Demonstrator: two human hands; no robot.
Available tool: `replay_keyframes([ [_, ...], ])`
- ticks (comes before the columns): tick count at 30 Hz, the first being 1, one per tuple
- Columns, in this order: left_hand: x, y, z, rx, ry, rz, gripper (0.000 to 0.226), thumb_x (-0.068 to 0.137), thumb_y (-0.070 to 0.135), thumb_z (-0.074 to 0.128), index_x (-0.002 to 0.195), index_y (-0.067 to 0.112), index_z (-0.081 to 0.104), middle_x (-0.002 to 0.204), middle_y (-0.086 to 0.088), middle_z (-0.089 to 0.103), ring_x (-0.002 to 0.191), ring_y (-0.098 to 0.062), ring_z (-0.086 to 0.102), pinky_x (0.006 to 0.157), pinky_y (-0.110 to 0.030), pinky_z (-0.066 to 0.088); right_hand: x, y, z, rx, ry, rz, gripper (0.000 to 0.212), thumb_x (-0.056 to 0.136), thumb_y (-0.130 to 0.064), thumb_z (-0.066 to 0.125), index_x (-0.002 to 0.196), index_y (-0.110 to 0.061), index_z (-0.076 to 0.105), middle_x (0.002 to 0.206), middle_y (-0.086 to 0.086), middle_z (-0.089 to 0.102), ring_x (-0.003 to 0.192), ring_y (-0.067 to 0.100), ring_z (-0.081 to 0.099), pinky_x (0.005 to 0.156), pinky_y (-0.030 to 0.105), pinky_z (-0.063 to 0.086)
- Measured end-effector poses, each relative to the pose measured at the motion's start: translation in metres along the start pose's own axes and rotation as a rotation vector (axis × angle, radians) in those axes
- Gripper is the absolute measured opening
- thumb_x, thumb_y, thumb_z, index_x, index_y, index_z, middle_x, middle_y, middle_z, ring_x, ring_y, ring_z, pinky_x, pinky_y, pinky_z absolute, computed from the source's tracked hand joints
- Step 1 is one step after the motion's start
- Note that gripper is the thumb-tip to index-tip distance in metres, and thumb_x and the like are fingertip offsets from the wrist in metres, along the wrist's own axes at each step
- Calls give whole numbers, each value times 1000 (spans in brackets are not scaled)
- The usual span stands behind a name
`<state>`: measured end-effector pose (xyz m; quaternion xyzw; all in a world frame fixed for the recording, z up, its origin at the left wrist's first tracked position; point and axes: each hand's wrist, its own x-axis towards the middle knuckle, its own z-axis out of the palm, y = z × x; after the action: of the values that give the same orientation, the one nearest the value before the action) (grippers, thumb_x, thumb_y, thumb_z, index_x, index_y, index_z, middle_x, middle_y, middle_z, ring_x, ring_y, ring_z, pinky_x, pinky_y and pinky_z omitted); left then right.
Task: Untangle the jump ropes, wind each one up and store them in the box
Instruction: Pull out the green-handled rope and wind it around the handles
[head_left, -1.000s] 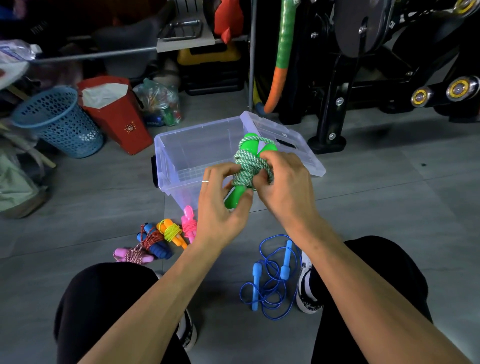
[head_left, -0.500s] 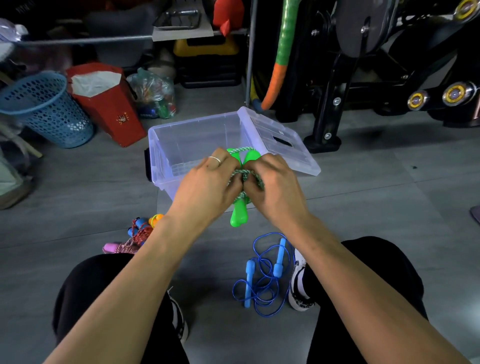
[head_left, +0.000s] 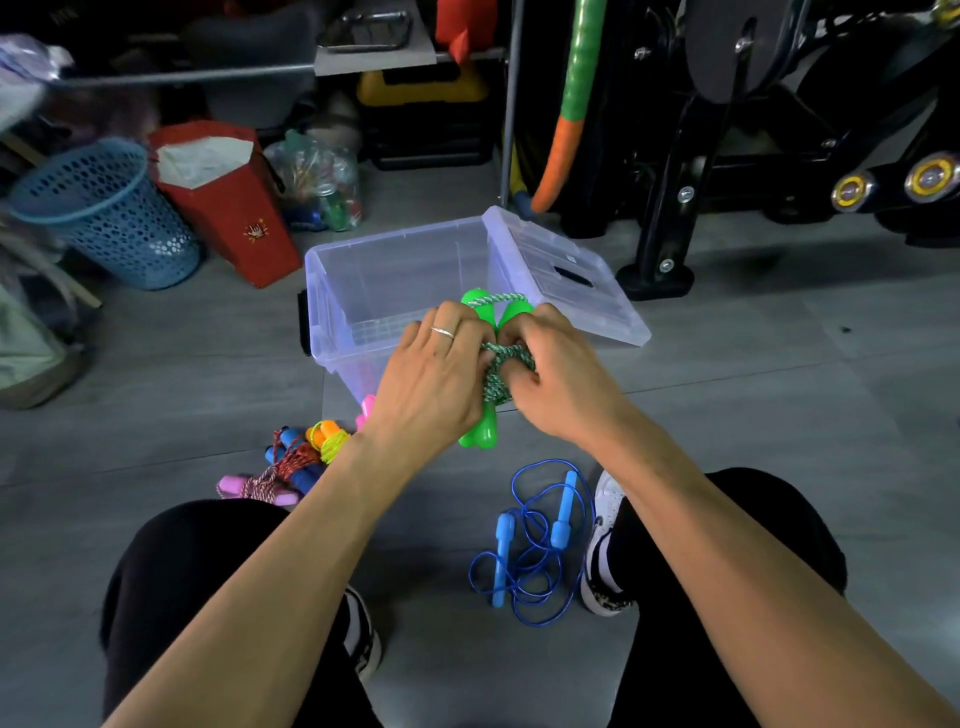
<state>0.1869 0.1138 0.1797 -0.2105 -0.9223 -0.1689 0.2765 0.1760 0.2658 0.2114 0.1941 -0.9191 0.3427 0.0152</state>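
Floor (head_left: 753, 415): grey, smooth large tiles with thin joints. Along its far edge: black steel gym equipment (head_left: 675, 208), a blue perforated plastic basket (head_left: 109, 218), a red paper bag (head_left: 228, 208), a clear bag of small items (head_left: 322, 182).

Box (head_left: 395, 270): clear plastic, rectangular, standing open at mid-floor, its lid (head_left: 566, 275) hanging off the right rim.

Green jump rope (head_left: 498, 364): glossy green moulded handles, speckled green-white braided cord wound tightly round them; held above the box's near rim. Left hand (head_left: 431, 374) and right hand (head_left: 561, 374) both grip the bundle, fingers curled into the cord.

Blue jump rope (head_left: 535, 545): thin glossy cord, loose loops, two light-blue handles, lying on the floor between the person's shoes.

Wound ropes, floor left of the near box corner: red-white braid on blue and pink handles (head_left: 280, 473); yellow cord on orange handles (head_left: 327, 436); a pink handle (head_left: 368, 408), mostly hidden.
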Motion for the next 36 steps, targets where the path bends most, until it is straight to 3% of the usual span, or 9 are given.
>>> replay_keyframes([
  [4, 3, 0, 1, -11, 20, 19, 10, 87, 12, 46, 96, 11, 51, 95, -12, 57, 82, -24, 48, 69, -31, 33, -3, 4, -2, 65, -14, 51, 16, 89, -7, 53, 103, -8, 60, 102, 1, 45, 89, 13, 45, 72, 16, 29],
  [6, 2, 6, 0, -149, -10, -113, 17, 90, 19, 48, 100, 9, 57, 102, -9, 54, 87, -17, 48, 73, -28, 37, -6, 7, -3, 77, 64, 53, 18, 89, -8, 53, 105, -10, 62, 102, 0, 48, 89, 16, 51, 76, 24, 39],
  [9, 4, 21, -1, -637, -107, -643, 25, 91, 26, 58, 112, 14, 55, 112, -1, 53, 94, -8, 55, 78, -19, 48, -6, 7, -2, 24, 186, 29, 19, 89, -9, 55, 106, -9, 63, 103, 3, 53, 89, 18, 56, 80, 28, 43],
  [12, 10, 31, -3, -1068, -204, -1153, 39, 86, 41, 58, 113, 12, 60, 101, -8, 68, 87, -17, 68, 82, -39, 59, -2, 3, 5, 20, 234, 2, 20, 86, -9, 56, 105, -7, 63, 103, 8, 57, 88, 21, 58, 79, 26, 42],
  [14, 13, 34, -9, -1258, -166, -1301, 31, 90, 32, 59, 112, 10, 64, 98, -9, 72, 85, -22, 70, 71, -41, 61, 0, 0, 9, 30, 219, 1, 22, 85, -8, 55, 105, -5, 63, 104, 9, 58, 92, 23, 57, 81, 23, 40],
  [16, 16, 31, -16, -1204, -72, -1262, 24, 90, 21, 62, 112, 9, 63, 94, -10, 71, 75, -18, 67, 60, -35, 59, 1, -2, 12, 34, 190, 14, 22, 86, -6, 54, 107, -2, 61, 105, 12, 58, 99, 26, 55, 81, 20, 35],
  [20, 18, 18, -25, -924, -32, -1006, 20, 87, 11, 62, 107, 15, 64, 90, -8, 70, 66, -18, 59, 62, -48, 55, 3, -6, 16, 21, 105, 39, 20, 89, -3, 50, 107, 0, 59, 107, 14, 51, 107, 30, 45, 84, 19, 28],
  [28, 15, 13, -35, -1013, -126, -1077, 17, 85, 7, 65, 101, 7, 69, 81, -12, 69, 66, -24, 57, 64, -45, 53, 6, 0, 3, 147, -207, 81, 10, 89, -18, 57, 99, -18, 54, 102, -4, 35, 103, 9, 35, 81, 19, 26],
  [36, 10, 13, -39, -1093, -153, -1068, 23, 86, 11, 67, 108, 12, 65, 86, -8, 68, 68, -23, 63, 68, -49, 57, -2, 8, 1, 107, 26, -97, 19, 85, -27, 70, 93, -11, 63, 94, -2, 51, 91, 15, 52, 82, 26, 41],
])
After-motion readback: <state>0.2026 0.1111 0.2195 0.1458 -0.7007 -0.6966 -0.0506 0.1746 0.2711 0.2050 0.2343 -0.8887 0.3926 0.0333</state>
